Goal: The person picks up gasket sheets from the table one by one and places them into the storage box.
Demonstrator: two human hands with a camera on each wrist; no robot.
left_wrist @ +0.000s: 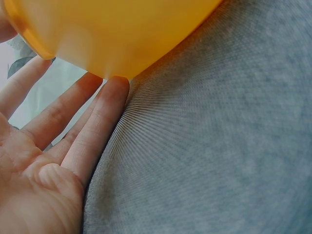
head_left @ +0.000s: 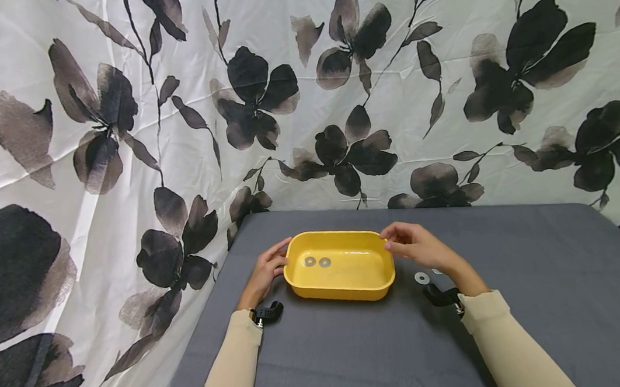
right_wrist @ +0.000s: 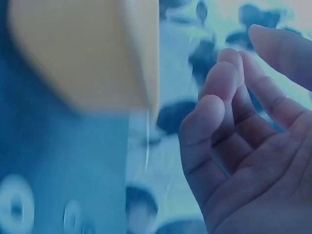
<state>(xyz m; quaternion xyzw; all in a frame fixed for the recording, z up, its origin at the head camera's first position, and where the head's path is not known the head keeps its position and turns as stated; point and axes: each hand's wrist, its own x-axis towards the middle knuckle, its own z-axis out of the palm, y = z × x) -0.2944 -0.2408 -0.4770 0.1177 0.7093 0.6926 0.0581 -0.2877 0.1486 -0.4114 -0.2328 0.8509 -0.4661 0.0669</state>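
A yellow plastic tray (head_left: 341,296) stands on the grey cloth, with two flat metal washers (head_left: 325,262) lying in its left part. At its left end is my left hand (head_left: 264,272). The left wrist view shows fairly straight, spread fingers of that hand touching the tray's outer side. By the far right corner of the rim is my right hand (head_left: 420,245), its fingers loosely bent. In the right wrist view, a gap separates these fingers from the tray's wall (right_wrist: 87,53), and nothing lies between fingers and thumb.
More washers lie right of the tray: one washer (head_left: 422,278) shows whole, another is partly hidden under the right wrist. A grey cloth (head_left: 360,354) covers the table. White curtain fabric (head_left: 299,188) with dark flowers hangs along the back and left. Each wrist wears a black camera.
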